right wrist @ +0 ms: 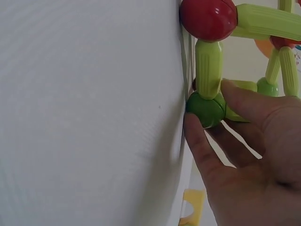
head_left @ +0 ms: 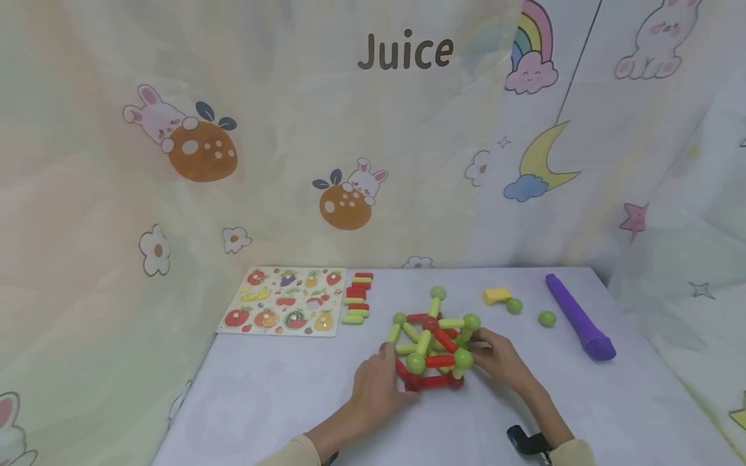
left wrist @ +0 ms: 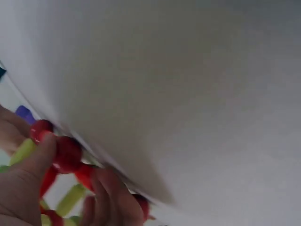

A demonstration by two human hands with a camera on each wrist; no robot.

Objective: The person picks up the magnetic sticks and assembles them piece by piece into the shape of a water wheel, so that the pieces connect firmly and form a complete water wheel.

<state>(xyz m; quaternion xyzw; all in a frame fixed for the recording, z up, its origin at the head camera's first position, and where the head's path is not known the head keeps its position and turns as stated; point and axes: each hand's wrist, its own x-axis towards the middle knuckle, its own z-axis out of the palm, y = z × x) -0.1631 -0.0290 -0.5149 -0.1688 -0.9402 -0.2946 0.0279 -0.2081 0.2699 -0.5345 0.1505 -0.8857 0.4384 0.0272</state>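
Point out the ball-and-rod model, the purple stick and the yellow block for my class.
Ball-and-rod model (head_left: 430,323): head view, on the red ball near its middle.
Purple stick (head_left: 574,314): head view, about halfway along its shaft.
Yellow block (head_left: 497,297): head view, middle of its visible surface.

a play area, shown by the rabbit-print cloth (head_left: 280,136) and construction toy (head_left: 446,340).

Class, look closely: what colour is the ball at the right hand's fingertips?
The ball is green; the right wrist view shows it best.
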